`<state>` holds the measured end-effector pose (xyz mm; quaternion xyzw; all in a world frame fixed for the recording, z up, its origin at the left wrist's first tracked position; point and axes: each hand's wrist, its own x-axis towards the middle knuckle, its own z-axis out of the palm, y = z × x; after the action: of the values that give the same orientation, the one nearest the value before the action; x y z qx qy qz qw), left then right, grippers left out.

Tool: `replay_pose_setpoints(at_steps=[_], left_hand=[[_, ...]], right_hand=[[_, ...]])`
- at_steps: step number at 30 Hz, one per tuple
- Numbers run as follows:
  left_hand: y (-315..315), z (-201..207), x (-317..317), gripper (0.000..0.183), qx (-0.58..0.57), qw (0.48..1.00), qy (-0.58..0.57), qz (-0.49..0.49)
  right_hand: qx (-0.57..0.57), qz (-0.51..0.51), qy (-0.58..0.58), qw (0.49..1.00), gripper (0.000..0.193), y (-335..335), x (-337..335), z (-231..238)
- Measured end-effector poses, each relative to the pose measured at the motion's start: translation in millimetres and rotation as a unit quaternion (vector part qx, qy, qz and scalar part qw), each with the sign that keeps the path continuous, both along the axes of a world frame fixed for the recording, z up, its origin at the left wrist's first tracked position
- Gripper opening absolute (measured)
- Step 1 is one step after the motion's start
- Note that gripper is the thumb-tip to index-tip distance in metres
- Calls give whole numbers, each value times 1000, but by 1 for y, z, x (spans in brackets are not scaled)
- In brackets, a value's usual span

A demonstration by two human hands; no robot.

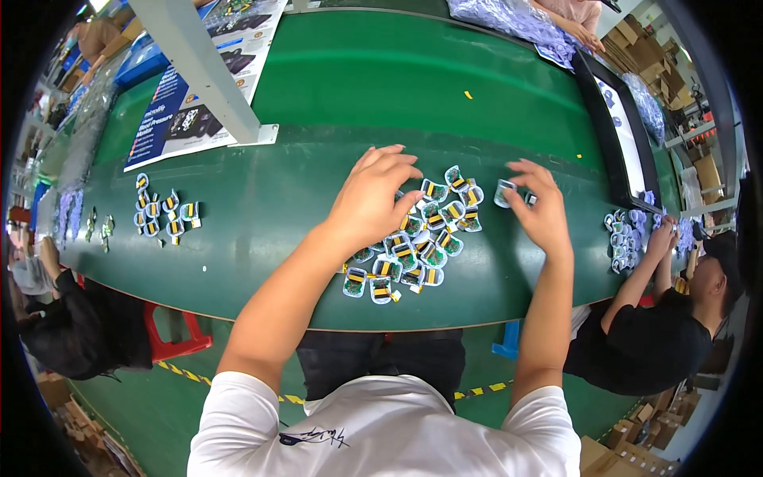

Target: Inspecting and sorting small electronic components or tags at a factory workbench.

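In front of me lies a loose pile of small rounded plastic housings [404,253], pale-rimmed, with green circuit boards and black and yellow parts inside. My left hand [375,197] is over the pile's upper left side, fingers stretched to the right and partly covering some pieces. Right of the pile, my right hand [542,205] has its thumb and fingers around one small housing [503,193]. That piece is apart from the pile, and the fingers hide part of it.
A smaller group of similar housings [163,208] lies to the left, with loose green boards [106,230] beyond. A metal post [199,71] stands on a printed sheet [171,131]. At right are a black-framed tray [628,135], more housings [622,242] and a co-worker [664,326].
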<state>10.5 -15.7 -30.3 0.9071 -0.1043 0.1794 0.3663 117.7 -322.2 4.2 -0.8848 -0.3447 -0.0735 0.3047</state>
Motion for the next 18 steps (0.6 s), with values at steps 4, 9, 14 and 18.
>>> replay_pose_setpoints(at_steps=[4, 9, 14, 18], left_hand=[[-2, -9, -2, 27, 26, 998, 20, 55], [2, -9, -2, 24, 29, 998, 47, 43], [2, -5, -2, 22, 27, 999, 30, 32], [10, -2, 2, 22, 13, 999, 10, 48]], right_hand=[[-117, -48, -18, 992, 16, -33, -6, -5], [-107, -87, -125, 983, 27, -16, -7, -3], [-67, 123, -2, 990, 27, 64, -12, 9], [-116, 134, -49, 983, 24, 101, -10, 3]])
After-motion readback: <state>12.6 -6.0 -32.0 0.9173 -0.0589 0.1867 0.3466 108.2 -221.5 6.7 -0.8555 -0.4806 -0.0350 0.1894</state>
